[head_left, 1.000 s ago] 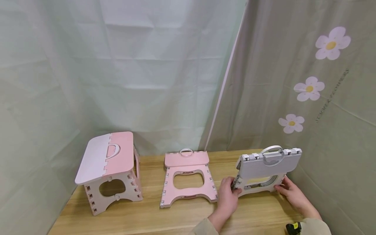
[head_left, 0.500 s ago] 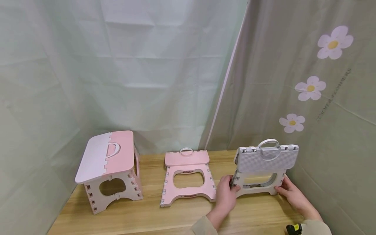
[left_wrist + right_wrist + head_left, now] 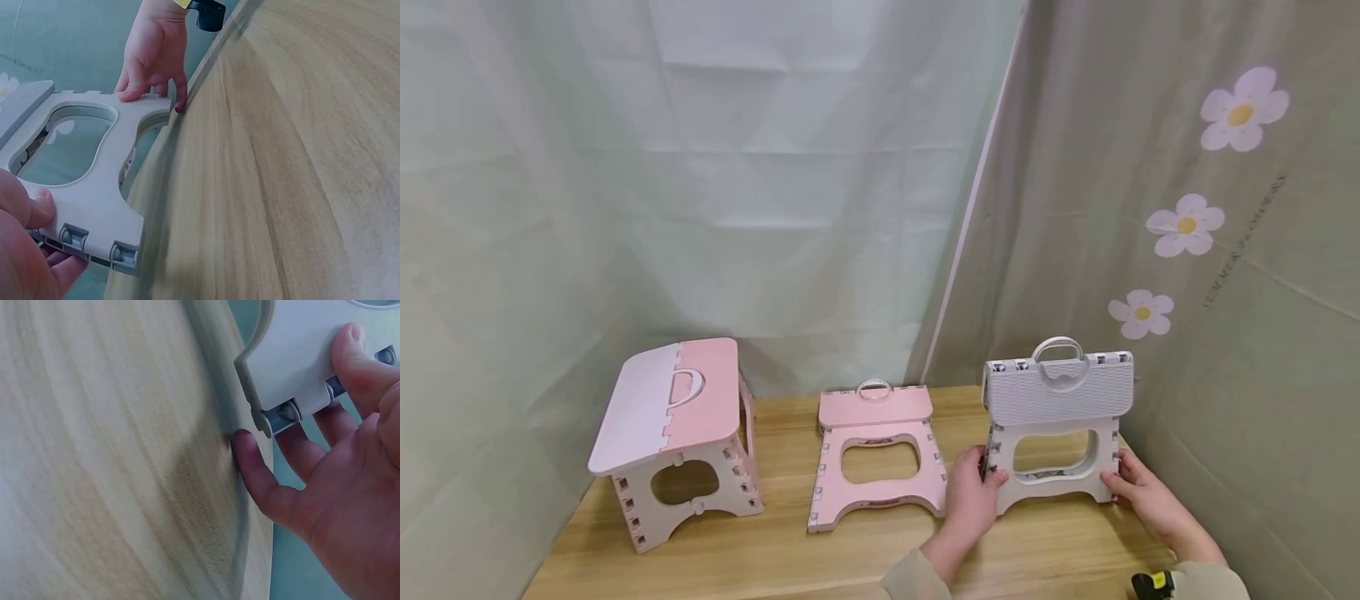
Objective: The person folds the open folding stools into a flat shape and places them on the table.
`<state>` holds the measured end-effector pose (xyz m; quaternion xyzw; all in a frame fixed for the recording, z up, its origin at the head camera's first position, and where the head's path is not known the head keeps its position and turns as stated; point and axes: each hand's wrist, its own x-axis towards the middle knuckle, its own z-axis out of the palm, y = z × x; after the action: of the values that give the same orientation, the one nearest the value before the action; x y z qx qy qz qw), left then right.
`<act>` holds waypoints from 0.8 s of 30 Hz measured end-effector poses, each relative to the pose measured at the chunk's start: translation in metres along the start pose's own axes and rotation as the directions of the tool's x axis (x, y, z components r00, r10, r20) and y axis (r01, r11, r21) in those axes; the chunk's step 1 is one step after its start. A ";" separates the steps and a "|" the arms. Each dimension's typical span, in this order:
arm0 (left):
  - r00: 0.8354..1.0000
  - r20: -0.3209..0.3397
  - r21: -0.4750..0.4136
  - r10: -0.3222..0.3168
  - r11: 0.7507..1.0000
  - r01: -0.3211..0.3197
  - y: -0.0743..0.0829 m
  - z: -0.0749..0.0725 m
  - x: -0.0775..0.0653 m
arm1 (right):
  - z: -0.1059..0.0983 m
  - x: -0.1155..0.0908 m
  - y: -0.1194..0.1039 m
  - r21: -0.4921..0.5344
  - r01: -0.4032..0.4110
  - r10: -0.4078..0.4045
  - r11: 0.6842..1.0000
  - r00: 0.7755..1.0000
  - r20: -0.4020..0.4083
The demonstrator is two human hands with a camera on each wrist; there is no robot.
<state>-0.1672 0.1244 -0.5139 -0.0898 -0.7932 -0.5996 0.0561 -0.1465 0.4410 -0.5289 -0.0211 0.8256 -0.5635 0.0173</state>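
A folded grey-and-white folding stool stands upright at the right of the wooden table, its carry handle on top. My left hand grips its left leg edge, thumb on the front and fingers behind. On the opposite edge my right hand holds it, thumb on the front face. The left wrist view shows the stool's white leg panel between both hands. In the right wrist view the little finger of my right hand points down at the tabletop beside the stool's lower corner.
A folded pink stool lies at the middle of the table. At the left stands an unfolded pink-and-white stool. Pale curtains hang close behind and at both sides.
Both hands have shifted the grey-and-white stool left and turned it, so its front faces me more squarely and it stands more upright. The two pink stools have stayed put.
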 end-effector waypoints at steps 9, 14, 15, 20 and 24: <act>0.999 0.010 -0.046 -0.036 0.998 0.037 0.001 -0.001 0.003 | -0.008 -0.001 -0.003 0.118 0.048 -0.059 0.992 0.994 0.089; 0.997 0.032 -0.079 -0.074 0.994 0.076 -0.003 0.000 0.004 | -0.007 -0.001 -0.001 0.191 0.053 -0.076 0.980 0.990 0.117; 0.995 0.038 -0.088 -0.092 0.992 0.095 -0.004 0.000 0.005 | -0.006 -0.001 -0.001 0.193 0.036 -0.059 0.981 0.992 0.112; 0.992 0.051 -0.098 -0.115 0.988 0.120 -0.005 0.000 0.009 | -0.003 0.001 -0.006 0.200 -0.133 0.126 0.971 0.991 0.045; 0.989 0.077 -0.097 -0.128 0.986 0.135 -0.007 -0.002 0.010 | 0.001 0.004 -0.009 0.212 -0.231 0.232 0.950 0.973 0.019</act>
<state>-0.1783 0.1211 -0.5182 -0.0609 -0.7674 -0.6381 -0.0163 -0.1501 0.4366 -0.5210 0.0794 0.7573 -0.6429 0.0828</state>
